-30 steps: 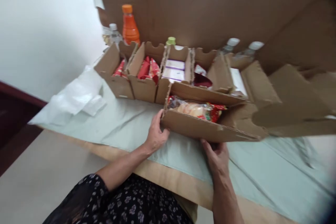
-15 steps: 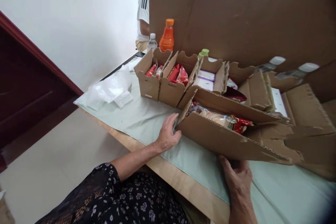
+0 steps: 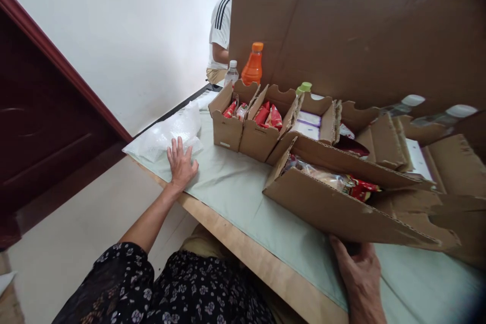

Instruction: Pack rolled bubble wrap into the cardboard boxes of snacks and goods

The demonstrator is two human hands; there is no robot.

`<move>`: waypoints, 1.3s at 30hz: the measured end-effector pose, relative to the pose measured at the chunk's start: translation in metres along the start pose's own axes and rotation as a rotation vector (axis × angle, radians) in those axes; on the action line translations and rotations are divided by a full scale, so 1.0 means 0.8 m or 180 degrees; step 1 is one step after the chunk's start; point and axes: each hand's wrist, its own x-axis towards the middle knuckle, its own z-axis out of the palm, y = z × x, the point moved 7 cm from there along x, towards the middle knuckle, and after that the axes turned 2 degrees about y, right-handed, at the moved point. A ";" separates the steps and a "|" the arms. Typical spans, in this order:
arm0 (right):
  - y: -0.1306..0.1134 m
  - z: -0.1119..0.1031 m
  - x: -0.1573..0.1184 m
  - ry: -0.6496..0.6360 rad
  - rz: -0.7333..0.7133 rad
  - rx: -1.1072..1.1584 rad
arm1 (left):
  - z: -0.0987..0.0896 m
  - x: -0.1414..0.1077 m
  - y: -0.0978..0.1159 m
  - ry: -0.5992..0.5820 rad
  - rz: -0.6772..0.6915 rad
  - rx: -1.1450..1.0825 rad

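Note:
My left hand [image 3: 181, 165] is spread open at the table's near left edge, its fingertips at the crumpled clear bubble wrap [image 3: 167, 134]. At the underside of the long, tilted cardboard box [image 3: 341, 212] is my right hand [image 3: 358, 268], thumb against the box and the other fingers partly hidden beneath it; whether they grip it is unclear. A clear bag [image 3: 322, 177] and a red packet [image 3: 360, 190] lie inside that box. Behind it, several small cardboard boxes [image 3: 228, 134] stand in a row, holding red packets [image 3: 268, 115] and white-and-purple packs [image 3: 307, 125].
An orange bottle [image 3: 252, 67] and a clear bottle [image 3: 231, 73] stand behind the row. Large cardboard [image 3: 360, 40] rises across the back. A person in a white shirt [image 3: 220, 23] is behind it. The table [image 3: 228, 177] has a pale green cloth.
My left hand has moved left, away from the long box's corner to the bubble wrap, with its fingers spread. My right hand stays at the box. The view has shifted.

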 end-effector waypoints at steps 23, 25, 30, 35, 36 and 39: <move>-0.007 0.001 -0.001 -0.0104 -0.0009 -0.0167 | 0.001 -0.036 0.055 0.0113 0.0533 -0.0821; -0.010 0.001 -0.002 -0.0137 0.0006 -0.0163 | 0.010 -0.044 0.064 0.0034 0.0519 -0.0991; -0.012 0.001 -0.004 -0.0125 -0.0092 -0.0107 | 0.028 -0.059 0.075 -0.0102 0.0523 -0.1162; -0.008 0.001 -0.004 -0.0069 -0.0187 -0.0147 | 0.037 -0.033 0.044 -0.0100 0.0229 -0.0904; -0.007 0.002 -0.004 -0.0085 -0.0179 -0.0158 | 0.038 -0.023 0.033 -0.0113 0.0094 -0.0812; -0.004 0.002 -0.003 -0.0094 -0.0155 -0.0185 | 0.042 0.003 0.009 -0.0189 -0.0212 -0.0652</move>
